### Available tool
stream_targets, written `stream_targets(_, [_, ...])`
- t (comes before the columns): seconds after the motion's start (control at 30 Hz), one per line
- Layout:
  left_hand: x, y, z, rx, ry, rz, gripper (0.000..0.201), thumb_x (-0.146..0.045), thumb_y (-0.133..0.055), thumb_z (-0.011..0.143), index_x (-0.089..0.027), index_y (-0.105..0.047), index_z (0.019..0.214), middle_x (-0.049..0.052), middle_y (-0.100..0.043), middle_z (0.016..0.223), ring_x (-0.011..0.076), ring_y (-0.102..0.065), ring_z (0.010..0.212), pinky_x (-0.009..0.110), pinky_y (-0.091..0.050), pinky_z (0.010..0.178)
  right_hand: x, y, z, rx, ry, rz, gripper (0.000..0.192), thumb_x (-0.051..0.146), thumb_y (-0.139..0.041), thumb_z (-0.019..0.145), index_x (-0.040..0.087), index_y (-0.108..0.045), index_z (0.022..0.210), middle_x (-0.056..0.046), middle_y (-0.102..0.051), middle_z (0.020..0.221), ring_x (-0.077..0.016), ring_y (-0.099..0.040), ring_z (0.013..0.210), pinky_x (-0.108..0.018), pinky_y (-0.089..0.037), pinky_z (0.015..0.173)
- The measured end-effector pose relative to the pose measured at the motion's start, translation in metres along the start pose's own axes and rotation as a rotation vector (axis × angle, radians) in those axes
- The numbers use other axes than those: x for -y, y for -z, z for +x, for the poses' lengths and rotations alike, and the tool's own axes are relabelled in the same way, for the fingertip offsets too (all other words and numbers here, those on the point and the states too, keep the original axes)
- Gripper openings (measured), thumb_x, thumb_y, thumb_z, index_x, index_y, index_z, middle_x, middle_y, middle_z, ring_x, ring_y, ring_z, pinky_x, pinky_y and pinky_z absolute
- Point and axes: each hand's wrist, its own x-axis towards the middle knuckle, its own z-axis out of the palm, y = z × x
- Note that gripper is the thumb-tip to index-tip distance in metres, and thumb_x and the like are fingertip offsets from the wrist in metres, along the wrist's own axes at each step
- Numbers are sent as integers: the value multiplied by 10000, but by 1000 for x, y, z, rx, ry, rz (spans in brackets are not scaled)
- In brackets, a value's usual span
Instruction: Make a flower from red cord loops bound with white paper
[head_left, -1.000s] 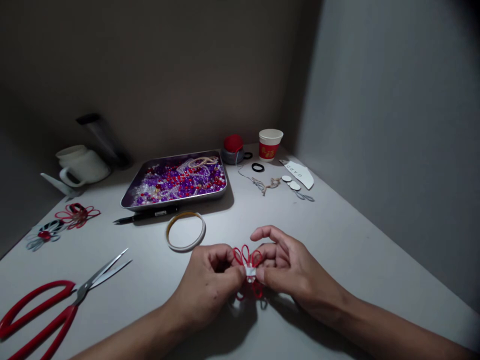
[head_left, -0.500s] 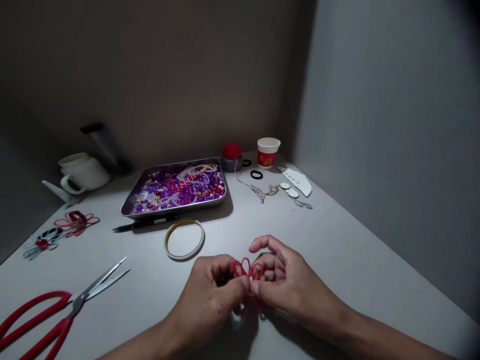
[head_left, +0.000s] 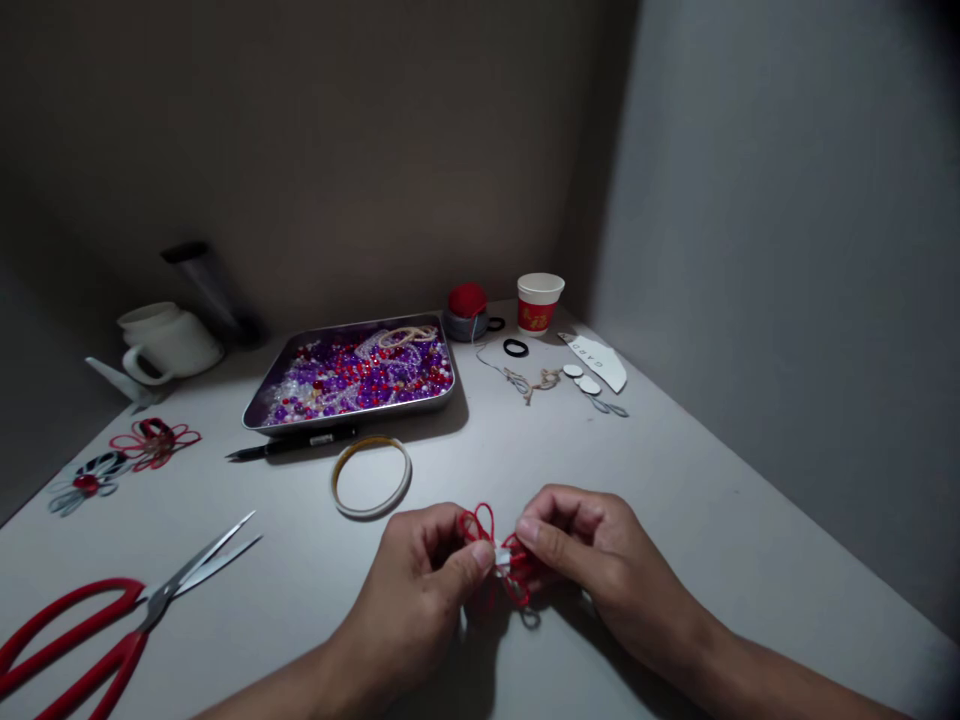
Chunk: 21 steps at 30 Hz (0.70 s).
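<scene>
Between my hands is a red cord flower (head_left: 484, 524) with several loops and a small white patch at its centre. My left hand (head_left: 431, 575) pinches it from the left, thumb on the edge of the patch. On the other side, my right hand (head_left: 592, 550) has thumb and fingertips closed on a red loop. A small grey loop (head_left: 531, 619) shows just below the flower; whether it is joined to it I cannot tell. A roll of tape (head_left: 371, 478) lies beyond my left hand, and red-handled scissors (head_left: 154, 605) lie with blades parted to the left.
A metal tray (head_left: 450, 385) of purple and red beads stands at the back, with a black pen (head_left: 292, 443) along its front. Behind are yarn balls (head_left: 466, 305), a paper cup (head_left: 539, 305) and a white watering can (head_left: 172, 340). Two cord flowers (head_left: 154, 443) lie far left.
My right thumb has moved up and away from the flower's centre onto a right-hand loop, uncovering the white patch. My right fingers have curled in. The left hand keeps its pinch.
</scene>
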Motion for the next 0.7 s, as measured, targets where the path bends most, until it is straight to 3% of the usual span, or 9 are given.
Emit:
stream_targets(0.23, [-6, -3, -3, 53, 18, 103, 202, -291, -556, 692, -106, -555, 610, 4, -512, 514, 94, -407, 471, 218, -295, 461, 2, 2, 2, 100, 10, -7, 329, 421, -640, 715, 111, -621, 825, -45, -618, 692, -129, -581, 586, -250, -473, 534])
stream_targets(0.4, [-7, -4, -2, 62, 31, 136, 204, -298, -560, 703, -108, -557, 629, 20, -538, 542, 107, -436, 486, 230, -320, 474, 2, -1, 0, 55, 34, -133, 231, 340, -628, 715, 128, -562, 651, 2, -543, 527, -102, -494, 467, -234, -393, 460])
stream_targets(0.7, [-6, -2, -2, 32, 20, 139, 220, -306, -543, 712, -124, -534, 588, 16, -520, 504, 113, -436, 473, 233, -307, 462, 1, -5, -1, -63, -10, -45, 221, 318, -612, 684, 155, -504, 581, 27, -516, 485, -93, -482, 438, -228, -410, 444])
